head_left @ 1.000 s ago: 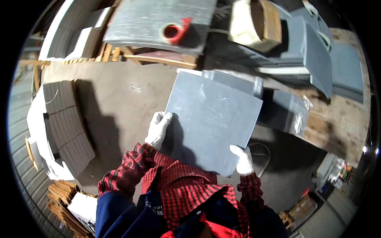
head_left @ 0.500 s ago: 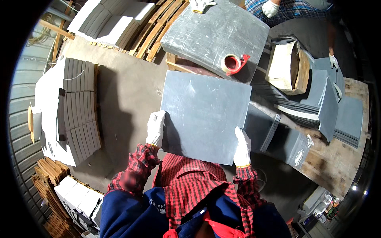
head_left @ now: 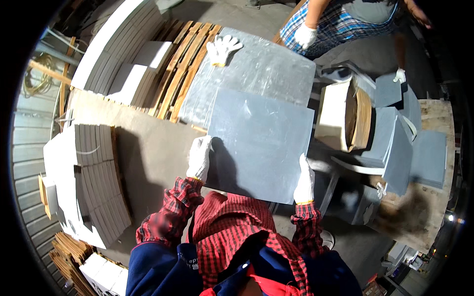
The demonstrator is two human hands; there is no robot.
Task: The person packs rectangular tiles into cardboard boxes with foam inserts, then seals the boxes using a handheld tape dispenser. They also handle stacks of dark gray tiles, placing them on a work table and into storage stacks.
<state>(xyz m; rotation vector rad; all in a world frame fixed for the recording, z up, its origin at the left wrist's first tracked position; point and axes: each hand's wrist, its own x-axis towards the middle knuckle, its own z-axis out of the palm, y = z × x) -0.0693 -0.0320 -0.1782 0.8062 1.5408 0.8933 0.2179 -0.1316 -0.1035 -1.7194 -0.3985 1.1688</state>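
A flat, square grey board [head_left: 261,143] is held in front of my body, with light scuffs on its face. My left hand [head_left: 199,158], in a white knit glove, closes on its left edge near the lower corner. On the right edge, my right hand [head_left: 304,182] is gloved the same way and closed on the board. Fingers behind the board are hidden. Beyond its far edge lies a grey-topped table [head_left: 276,64], partly covered by the board, with a loose white glove [head_left: 222,49] on it.
Wooden pallet slats [head_left: 185,59] and stacked white boxes [head_left: 116,54] stand at far left; another white stack [head_left: 91,182] is nearer. At right, a worktable [head_left: 400,219] bears grey boards [head_left: 428,155] near an open carton [head_left: 335,116]. A co-worker's gloved hand [head_left: 305,36] is beyond.
My view has shifted forward over the grey-topped table, and the board now covers more of it. The red tape dispenser is out of sight. The co-worker's right-side gloved hand has shifted beside a grey board.
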